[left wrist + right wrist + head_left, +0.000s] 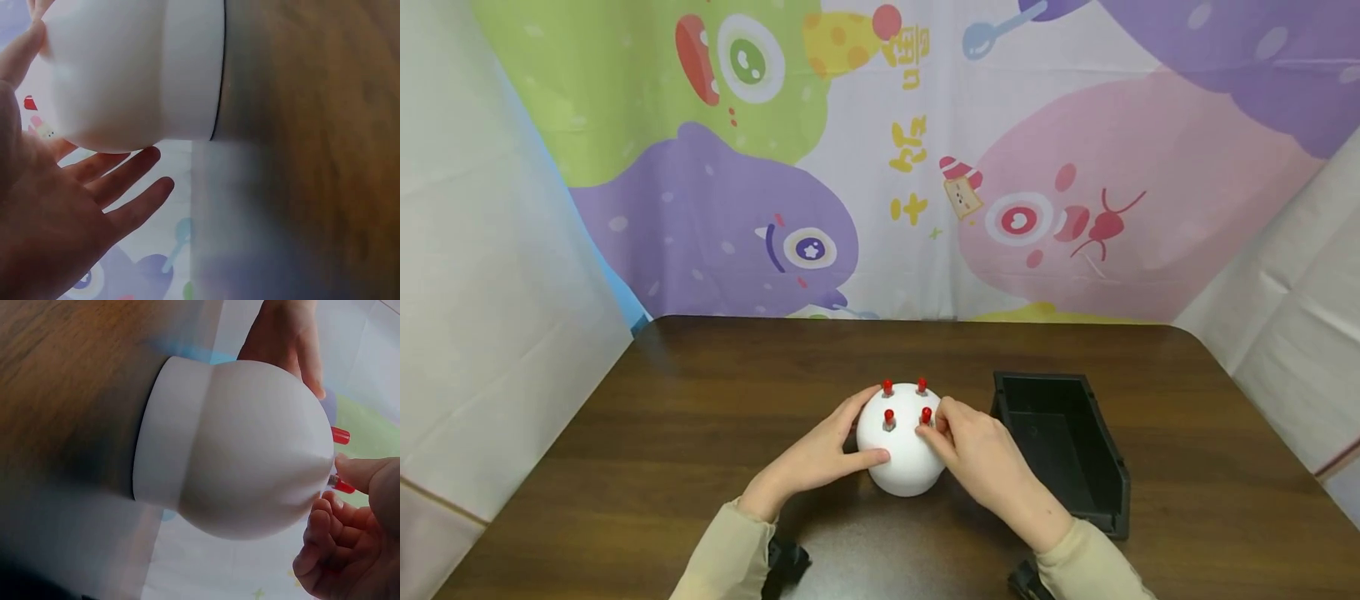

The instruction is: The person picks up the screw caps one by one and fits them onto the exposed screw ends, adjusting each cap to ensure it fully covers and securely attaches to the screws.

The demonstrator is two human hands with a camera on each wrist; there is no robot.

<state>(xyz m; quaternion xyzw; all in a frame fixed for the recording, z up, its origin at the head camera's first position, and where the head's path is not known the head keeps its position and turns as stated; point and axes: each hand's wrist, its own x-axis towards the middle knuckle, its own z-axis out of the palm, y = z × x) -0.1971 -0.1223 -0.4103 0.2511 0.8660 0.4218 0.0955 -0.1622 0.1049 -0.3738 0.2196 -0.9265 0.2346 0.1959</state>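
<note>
A white dome [904,471] with a cylindrical lower part stands on the table, several red-tipped toggle switches [889,417] on its top. My left hand [812,454] lies against the dome's left side, thumb on the front face. In the left wrist view its fingers [134,178] are spread and nearly straight, some touching the dome. At the dome's right side, my right hand [981,450] has thumb and curled index finger about the base of the near-right toggle switch [927,414]. The right wrist view shows that switch's threaded metal stem [333,480] between them.
A black open-topped bin [1060,450] stands on the brown table [700,400] to the right, just beyond my right hand. A cartoon-printed curtain [917,275] hangs behind the table's far edge. Dark straps [786,567] show near my wrists.
</note>
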